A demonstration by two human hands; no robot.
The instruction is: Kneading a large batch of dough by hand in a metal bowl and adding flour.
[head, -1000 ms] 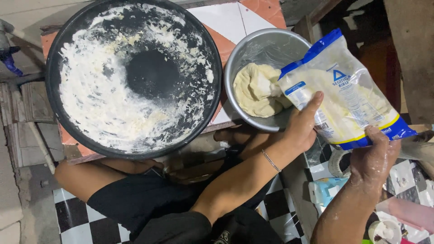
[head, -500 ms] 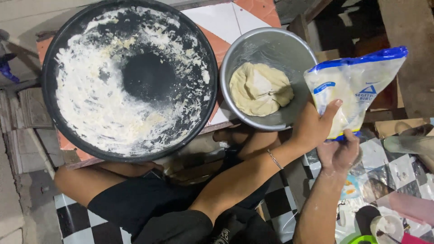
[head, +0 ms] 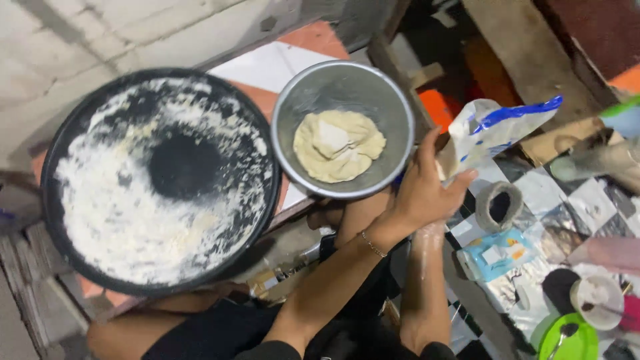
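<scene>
Item: our left hand (head: 420,193), fingers closed around the lower end of a white plastic flour bag with blue trim (head: 490,133), held to the right of the steel bowl (head: 293,107). Our right hand sits hidden behind the left; we cannot tell its grip. Item: pale dough lump (head: 339,145), already formed, resting in the bowl. Item: wide black pan (head: 157,180) on the left, coated with white flour residue, its middle bare. Item: tiled surface (head: 273,63) beneath both vessels.
</scene>
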